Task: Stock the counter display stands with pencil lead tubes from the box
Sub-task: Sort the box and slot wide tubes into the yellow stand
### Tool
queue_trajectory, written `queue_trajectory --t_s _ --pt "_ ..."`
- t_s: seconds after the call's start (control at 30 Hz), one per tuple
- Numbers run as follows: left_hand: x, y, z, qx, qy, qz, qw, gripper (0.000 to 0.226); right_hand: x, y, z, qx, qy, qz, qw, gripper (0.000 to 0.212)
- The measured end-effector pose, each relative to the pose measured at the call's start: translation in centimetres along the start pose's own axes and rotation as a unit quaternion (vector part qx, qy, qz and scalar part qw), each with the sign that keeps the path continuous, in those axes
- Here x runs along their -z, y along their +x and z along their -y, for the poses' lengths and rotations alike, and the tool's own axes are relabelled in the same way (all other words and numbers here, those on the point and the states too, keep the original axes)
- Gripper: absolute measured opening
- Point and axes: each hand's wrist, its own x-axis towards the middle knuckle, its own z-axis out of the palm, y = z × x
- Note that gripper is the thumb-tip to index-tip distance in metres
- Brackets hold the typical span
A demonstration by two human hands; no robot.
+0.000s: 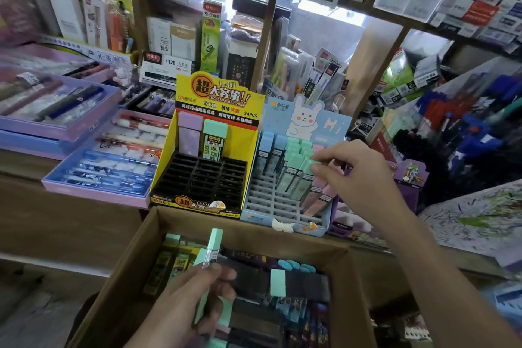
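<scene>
My right hand point(353, 169) is up at the blue stand point(271, 206), thumb and forefinger pinched on the cap of a mint tube point(310, 164) standing among the green ones, tilted back as the slots are. My left hand point(203, 294) sits low over the cardboard box point(135, 248), fingers curled round a spare tube point(214, 246) held cap up, with what looks like more beneath it; I can't count them. The stands sit just beyond the box's far rim. The spare tube's long axis runs up and away toward them, roughly as a slot wants it. Empty slots lie ahead in the yellow stand point(197, 178), which holds only two tubes at the back, and ahead-right in the blue. I judge the left hand nearer the yellow stand.
</scene>
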Motion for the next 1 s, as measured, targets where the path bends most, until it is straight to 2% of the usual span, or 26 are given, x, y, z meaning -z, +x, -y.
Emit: queue_trajectory --t_s 0.13,0.47,0.73,1.0 --pt "0.2 0.0 -0.1 -0.005 0.008 0.005 1.0 0.033 -0.2 0.3 0.0 0.021 -0.036 0.001 0.999 0.009" --pt "0.2 -0.3 -0.4 -0.007 0.023 0.024 0.999 0.032 -1.4 1.4 0.3 0.024 -0.046 0.041 0.998 0.009" --pt "0.4 -0.1 -0.3 -0.008 0.024 0.029 0.999 0.032 -2.9 1.5 0.2 -0.02 -0.04 0.041 0.998 0.012" --pt "0.4 0.9 0.0 0.025 -0.019 0.025 0.999 0.034 -2.9 1.6 0.6 0.027 -0.135 0.027 0.99 0.007"
